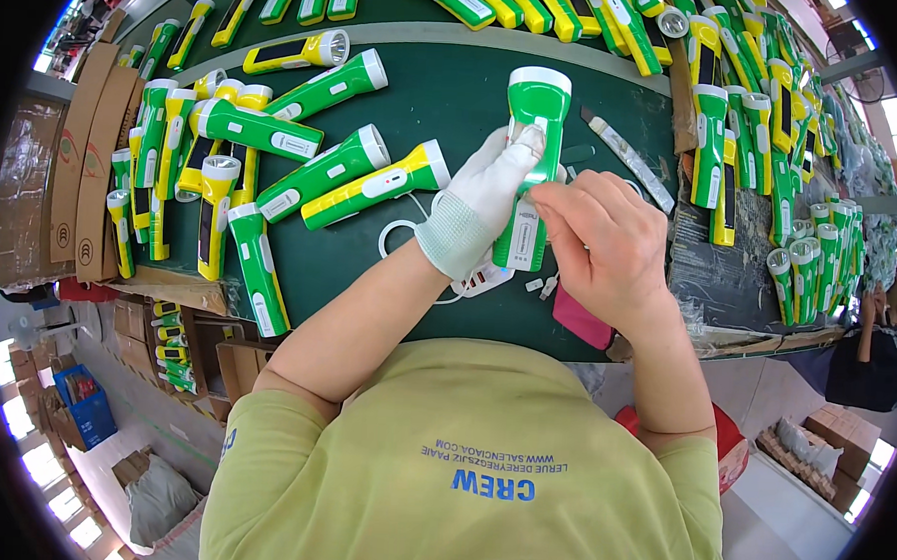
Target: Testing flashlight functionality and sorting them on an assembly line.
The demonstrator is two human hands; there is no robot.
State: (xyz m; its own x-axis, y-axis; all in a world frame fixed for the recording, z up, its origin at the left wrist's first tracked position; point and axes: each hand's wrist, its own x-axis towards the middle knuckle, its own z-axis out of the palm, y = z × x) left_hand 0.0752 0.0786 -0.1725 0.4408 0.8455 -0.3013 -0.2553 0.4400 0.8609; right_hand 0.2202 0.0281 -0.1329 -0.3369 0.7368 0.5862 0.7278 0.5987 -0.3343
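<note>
A green flashlight (540, 96) with a white head stands head-end away from me over the table. My left hand (493, 187), in a white glove, is wrapped round its middle, thumb on the upper body. My bare right hand (611, 237) is closed, its fingertips pinched against the flashlight's right side, just above the pale label. Whether anything small sits between those fingertips is hidden. Close to the left hand lie a yellow-and-green flashlight (378, 185) and a green flashlight (323, 174). Below the held flashlight is a white power strip (483, 281), partly covered.
More flashlights crowd the table's left side, far edge and right side (710, 141). A utility knife (629, 160) lies right of the held flashlight. A white cable (385, 235) loops left of my left wrist. Near the front edge is a pink object (579, 318). Cardboard (94, 154) stands at left.
</note>
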